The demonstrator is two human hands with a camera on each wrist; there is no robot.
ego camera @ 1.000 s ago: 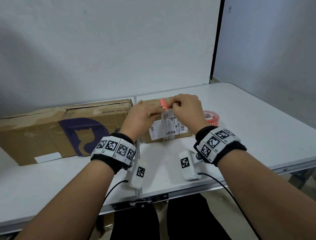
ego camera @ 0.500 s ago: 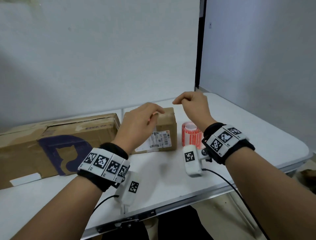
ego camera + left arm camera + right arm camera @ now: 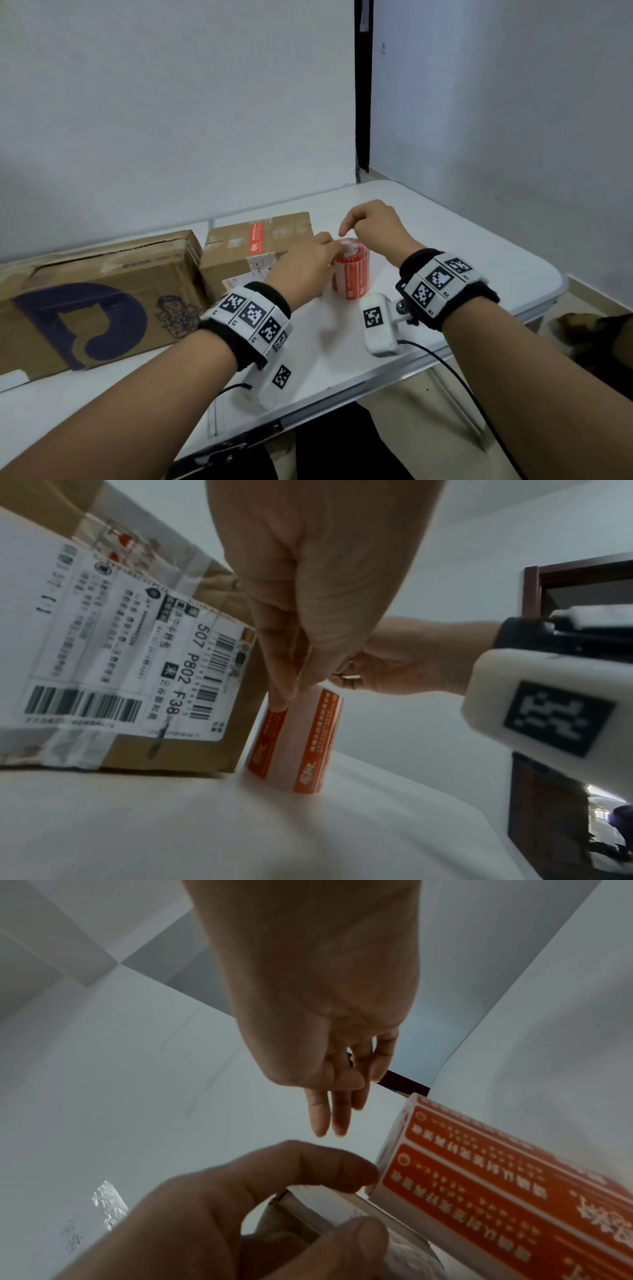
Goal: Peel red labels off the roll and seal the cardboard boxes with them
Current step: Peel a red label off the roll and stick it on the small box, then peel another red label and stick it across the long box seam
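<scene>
Label roll [image 3: 351,270] stands upright on the white table [image 3: 462,240], long axis vertical, just beside the small box [image 3: 239,253] at its 3 o'clock. Left hand [image 3: 305,265] pinches the roll's upper edge at 9 o'clock, fingers narrow, thumb side hidden. Right hand [image 3: 373,226] hovers over the top at 1 o'clock, fingers loosely curled, holding nothing; contact uncertain. Small box already carries one red label [image 3: 255,238]. Large box [image 3: 96,291] lies at 9 o'clock, unlabelled as far as visible. Judgement: right hand is nearer the free label edge for peeling.
</scene>
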